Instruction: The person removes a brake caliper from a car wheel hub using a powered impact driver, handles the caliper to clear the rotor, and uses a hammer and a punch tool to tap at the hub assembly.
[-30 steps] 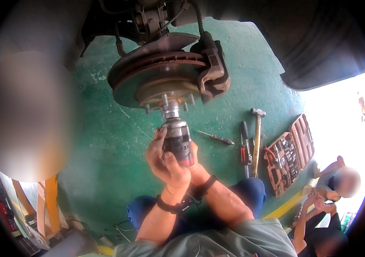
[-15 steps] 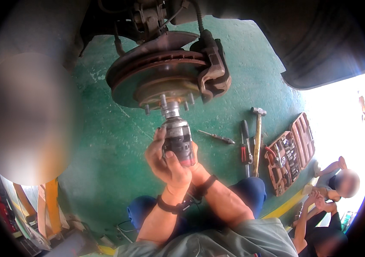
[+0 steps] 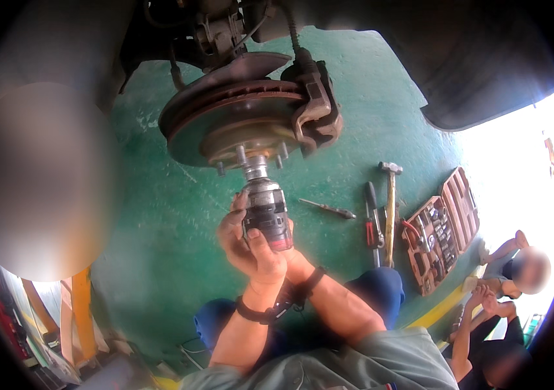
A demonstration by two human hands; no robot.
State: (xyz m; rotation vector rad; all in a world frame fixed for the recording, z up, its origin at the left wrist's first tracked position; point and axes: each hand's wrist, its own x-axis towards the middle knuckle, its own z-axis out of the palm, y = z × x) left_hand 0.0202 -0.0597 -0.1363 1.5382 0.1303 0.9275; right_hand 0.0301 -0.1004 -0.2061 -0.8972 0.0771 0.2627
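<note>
My left hand (image 3: 246,250) wraps round the left side of an impact wrench (image 3: 268,218), its thumb lying on the body. Most of my right hand (image 3: 298,261) is hidden behind the wrench; its visible part is pressed up against the tool's lower end, and the trigger does not show. At the wrench's front, a silver socket (image 3: 256,168) meets the middle of the wheel hub (image 3: 251,140). Several bare studs (image 3: 240,155) stick out around it. Behind the hub sits the rusty brake disc (image 3: 231,107), with the caliper (image 3: 319,107) on its right side.
On the green floor (image 3: 160,221) lie a screwdriver (image 3: 327,208), a tool with a red-and-black handle (image 3: 372,224), a hammer (image 3: 390,208) and an open socket set case (image 3: 429,240). Two people sit at the lower right, one with a hand (image 3: 483,297) raised. A dark wheel-arch liner (image 3: 485,97) hangs upper right.
The hub, disc and wrench appear slightly further left and lower in the picture. Both hands keep their hold, and the socket stays at the hub.
</note>
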